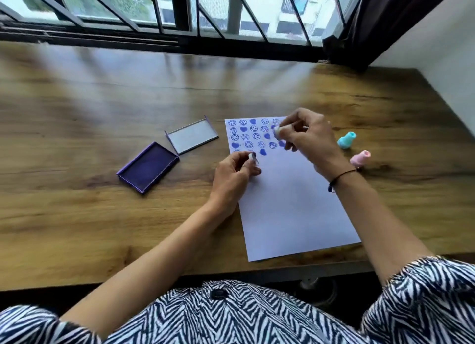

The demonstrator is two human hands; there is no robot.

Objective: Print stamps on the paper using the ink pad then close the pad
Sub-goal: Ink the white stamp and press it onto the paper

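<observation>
A white sheet of paper (290,202) lies on the wooden table (102,99), its top part covered with rows of blue smiley and heart prints. My left hand (232,179) pinches a small white stamp (251,156) at the paper's left edge, its inked face tilted up. Over the upper right prints, my right hand (308,135) holds another small whitish stamp (277,131). The purple ink pad (148,167) lies open left of the paper. Its clear lid (191,137) rests beside it, detached.
A turquoise stamp (347,139) and a pink stamp (360,159) lie on the table right of the paper. A barred window runs along the table's far edge. A dark curtain and a white wall close off the right side.
</observation>
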